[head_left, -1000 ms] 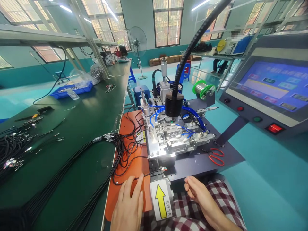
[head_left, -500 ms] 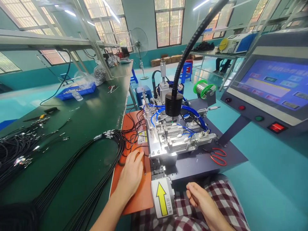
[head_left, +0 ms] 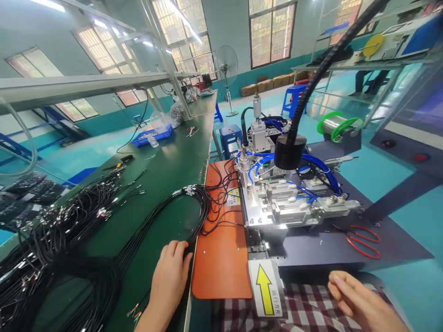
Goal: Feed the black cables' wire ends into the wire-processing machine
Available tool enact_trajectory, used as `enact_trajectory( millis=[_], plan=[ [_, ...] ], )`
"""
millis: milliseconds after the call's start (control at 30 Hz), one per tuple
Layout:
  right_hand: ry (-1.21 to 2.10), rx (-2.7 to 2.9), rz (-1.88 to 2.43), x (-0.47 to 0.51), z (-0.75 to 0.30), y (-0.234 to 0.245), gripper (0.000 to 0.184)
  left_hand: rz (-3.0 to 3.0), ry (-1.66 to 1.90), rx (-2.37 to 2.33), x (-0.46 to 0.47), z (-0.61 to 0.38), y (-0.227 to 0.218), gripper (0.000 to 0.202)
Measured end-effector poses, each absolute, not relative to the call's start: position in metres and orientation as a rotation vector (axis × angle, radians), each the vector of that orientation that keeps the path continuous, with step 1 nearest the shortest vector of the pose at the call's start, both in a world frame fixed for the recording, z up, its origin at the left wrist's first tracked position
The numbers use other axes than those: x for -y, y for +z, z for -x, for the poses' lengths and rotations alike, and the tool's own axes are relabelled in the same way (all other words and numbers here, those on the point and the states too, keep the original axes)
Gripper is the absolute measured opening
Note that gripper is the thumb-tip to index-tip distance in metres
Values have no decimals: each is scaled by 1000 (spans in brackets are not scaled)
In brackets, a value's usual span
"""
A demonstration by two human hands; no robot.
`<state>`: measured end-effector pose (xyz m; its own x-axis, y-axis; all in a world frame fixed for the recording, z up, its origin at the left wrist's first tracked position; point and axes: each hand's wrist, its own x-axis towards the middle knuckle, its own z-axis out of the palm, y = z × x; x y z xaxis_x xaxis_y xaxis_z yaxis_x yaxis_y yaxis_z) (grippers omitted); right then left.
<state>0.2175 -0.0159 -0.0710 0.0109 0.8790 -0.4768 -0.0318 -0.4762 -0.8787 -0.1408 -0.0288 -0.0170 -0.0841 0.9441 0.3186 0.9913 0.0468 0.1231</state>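
Observation:
My left hand (head_left: 169, 275) lies on the green bench, fingers stretched toward a bundle of black cables (head_left: 145, 233) that curves beside the orange mat (head_left: 221, 258); the fingertips touch the cables. My right hand (head_left: 360, 302) hovers over my checked lap at the lower right, fingers loosely curled, nothing visible in it. A metal fixture machine (head_left: 284, 203) with blue tubes stands just beyond the mat. A plate with a yellow arrow (head_left: 266, 288) sits at the front edge between my hands.
Red-handled scissors (head_left: 363, 237) lie on the dark base plate right of the machine. A heap of black cables (head_left: 51, 226) covers the bench's left. A blue tray (head_left: 152, 134) and a green wire spool (head_left: 337, 124) sit farther back. A black flexible hose (head_left: 321, 69) hangs over the machine.
My left hand has moved left off the orange mat onto the green bench by the cable bundle. The view has swung left, so the screen panel has slid out at the right.

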Motion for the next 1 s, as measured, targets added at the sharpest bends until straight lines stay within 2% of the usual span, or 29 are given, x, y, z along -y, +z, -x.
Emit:
enact_trajectory(
  millis=[133,300,500,600,667,733,800,933,1000],
  plan=[
    [1592,977,1516,7,-203,-46,48,1993,-435,2252,29,149,-9,21],
    [1593,1199,1427,10,-186,-35,40,2116,-496,2371,20,140,16,29],
    [1315,1571,1126,15,-163,-22,11,2675,-1109,2548,0,120,33,31],
    [1077,1770,893,12,-145,-16,21,2768,-1241,2426,-4,92,19,34],
    [922,1891,754,9,-133,-18,22,2790,-1158,2356,-2,75,12,32],
    [844,1978,673,5,-124,-24,15,2762,-1025,2270,3,68,9,33],
    [873,1963,660,2,-121,-31,13,2622,-868,2175,9,77,7,36],
    [981,1820,661,-5,-127,-35,19,2039,-527,2189,21,127,-8,48],
    [1016,1800,636,-6,-131,-31,24,2041,-373,2196,23,152,-18,42]
  ],
)
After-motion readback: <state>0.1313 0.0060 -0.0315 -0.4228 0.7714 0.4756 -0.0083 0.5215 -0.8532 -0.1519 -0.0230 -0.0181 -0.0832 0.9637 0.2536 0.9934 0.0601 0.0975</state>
